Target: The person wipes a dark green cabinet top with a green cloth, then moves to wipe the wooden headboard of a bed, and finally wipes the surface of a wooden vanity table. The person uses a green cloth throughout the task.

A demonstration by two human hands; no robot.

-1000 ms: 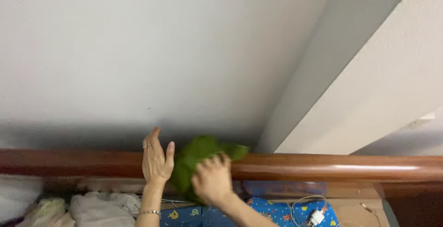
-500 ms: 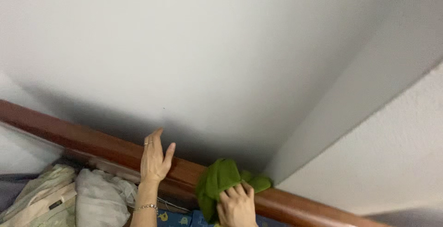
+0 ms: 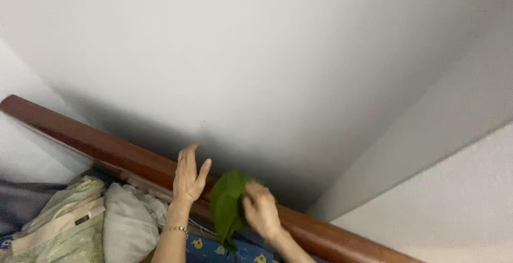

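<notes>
My right hand (image 3: 261,209) grips a green cloth (image 3: 226,204) and presses it against the top of a glossy reddish-brown wooden rail (image 3: 96,145). My left hand (image 3: 189,176) rests flat on the same rail just left of the cloth, fingers up and apart, holding nothing. It wears a ring and a thin bracelet at the wrist. The rail slants from the upper left down to the lower right.
Below the rail lie bundled pale fabrics (image 3: 72,223) and a blue patterned sheet (image 3: 224,249). A grey wall (image 3: 256,54) rises behind the rail. A lighter textured wall (image 3: 454,204) meets it at a corner on the right.
The cloth and my right hand have slid left along the rail, closer to my left hand. The view has tilted further, so the rail slopes more steeply.
</notes>
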